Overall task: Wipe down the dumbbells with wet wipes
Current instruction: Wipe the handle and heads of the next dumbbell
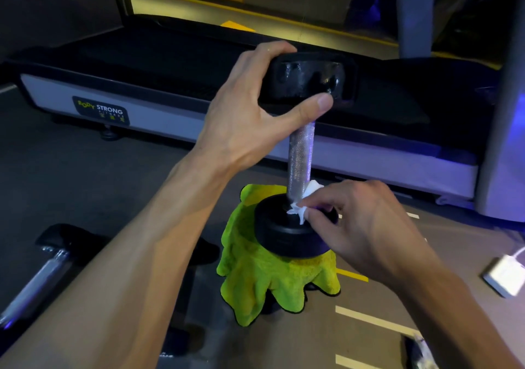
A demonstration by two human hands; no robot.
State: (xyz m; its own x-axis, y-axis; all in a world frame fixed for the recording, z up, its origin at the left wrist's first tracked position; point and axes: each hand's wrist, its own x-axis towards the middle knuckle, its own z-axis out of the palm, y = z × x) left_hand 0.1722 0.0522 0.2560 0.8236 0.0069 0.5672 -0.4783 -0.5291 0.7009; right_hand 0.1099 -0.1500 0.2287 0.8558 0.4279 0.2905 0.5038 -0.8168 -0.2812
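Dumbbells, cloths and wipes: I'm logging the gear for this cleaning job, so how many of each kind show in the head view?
Dumbbells: 2, one upright held by the left hand, one lying on the floor at left
Green cloths: 1
White wet wipes: 1, pinched by the right hand
Total: 4

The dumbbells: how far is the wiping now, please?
In hand: the left hand steadies an upright dumbbell by its top head, on a green towel, while the right hand pinches a wipe at the base of the handle. Left: another dumbbell lies untouched on the floor. Nothing shows whether any is finished.
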